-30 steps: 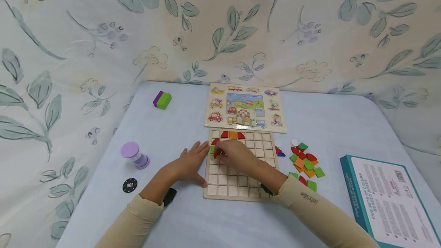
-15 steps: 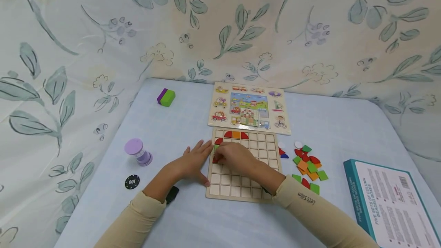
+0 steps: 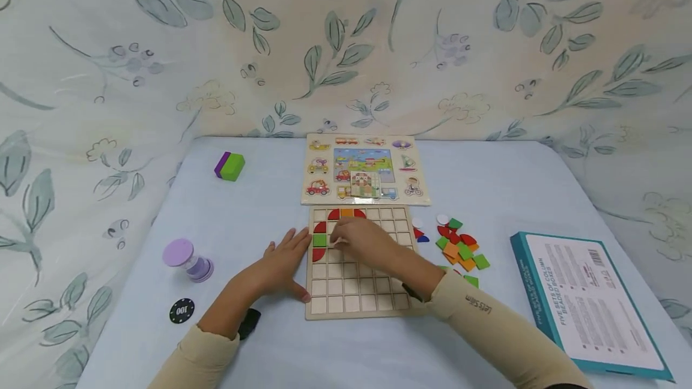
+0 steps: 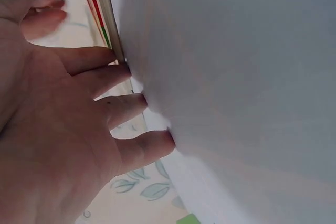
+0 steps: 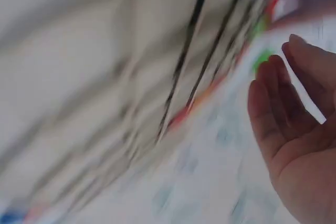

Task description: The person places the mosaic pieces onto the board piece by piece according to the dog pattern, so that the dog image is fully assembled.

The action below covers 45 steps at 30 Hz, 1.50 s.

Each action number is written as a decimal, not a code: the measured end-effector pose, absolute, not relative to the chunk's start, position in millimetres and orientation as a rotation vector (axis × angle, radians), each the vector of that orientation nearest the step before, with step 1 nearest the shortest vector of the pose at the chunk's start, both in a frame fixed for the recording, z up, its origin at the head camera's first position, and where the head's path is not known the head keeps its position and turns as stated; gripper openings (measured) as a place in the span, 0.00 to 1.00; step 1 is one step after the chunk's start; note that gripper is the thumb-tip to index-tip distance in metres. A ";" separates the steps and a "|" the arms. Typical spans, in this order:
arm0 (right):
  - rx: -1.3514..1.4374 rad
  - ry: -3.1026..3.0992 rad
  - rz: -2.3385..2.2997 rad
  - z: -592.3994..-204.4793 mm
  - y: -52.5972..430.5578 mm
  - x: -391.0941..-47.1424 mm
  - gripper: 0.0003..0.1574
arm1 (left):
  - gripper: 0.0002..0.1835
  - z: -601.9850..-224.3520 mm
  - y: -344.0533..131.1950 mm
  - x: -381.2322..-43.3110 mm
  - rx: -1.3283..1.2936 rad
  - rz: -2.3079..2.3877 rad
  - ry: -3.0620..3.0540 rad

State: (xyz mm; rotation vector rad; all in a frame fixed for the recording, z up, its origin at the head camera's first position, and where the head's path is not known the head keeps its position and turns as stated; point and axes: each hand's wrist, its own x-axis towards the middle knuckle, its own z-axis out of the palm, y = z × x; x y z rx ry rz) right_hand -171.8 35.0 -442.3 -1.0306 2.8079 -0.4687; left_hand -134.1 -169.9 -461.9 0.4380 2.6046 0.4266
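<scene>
A wooden grid board (image 3: 352,305) lies flat before me. Its top row bears two red quarter-circles with an orange square (image 3: 346,213) between them. Down the left column sit a red quarter-circle (image 3: 320,227), a green square (image 3: 319,240) and another red quarter-circle (image 3: 319,254). My left hand (image 3: 276,269) is spread along the board's left side; in the left wrist view its fingertips (image 4: 137,101) rest by the board's edge. Over the grid hovers my right hand (image 3: 373,245), with a gap between thumb and fingers and nothing held in the right wrist view (image 5: 304,114).
Right of the board lies a pile of loose coloured pieces (image 3: 456,251). A picture puzzle (image 3: 319,179) with a small card (image 3: 365,185) touches the back. At left stand a purple sand timer (image 3: 189,260), a black chip (image 3: 181,311) and a green-purple block (image 3: 232,167); at right, a teal box (image 3: 589,293).
My right hand has put the red quarter-circle into the left column below the green square, let go of it and drawn off slightly to the right. The left hand stays at the board's side.
</scene>
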 end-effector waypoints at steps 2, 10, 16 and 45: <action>-0.866 2.874 -0.456 -437.4 62.7 -181.3 0.11 | 0.64 -462.9 -173.7 -131.2 0.430 0.424 2.619; -0.467 2.842 -0.448 -457.2 154.7 -202.1 0.14 | 0.65 -463.0 -180.0 -125.1 0.407 0.406 2.632; -0.485 2.920 -0.350 -463.6 170.3 -198.0 0.15 | 0.64 -463.0 -169.5 -128.2 0.453 0.426 2.625; -0.782 2.731 -0.709 -452.2 11.8 -211.7 0.07 | 0.63 -461.0 -179.5 -129.4 0.467 0.426 2.607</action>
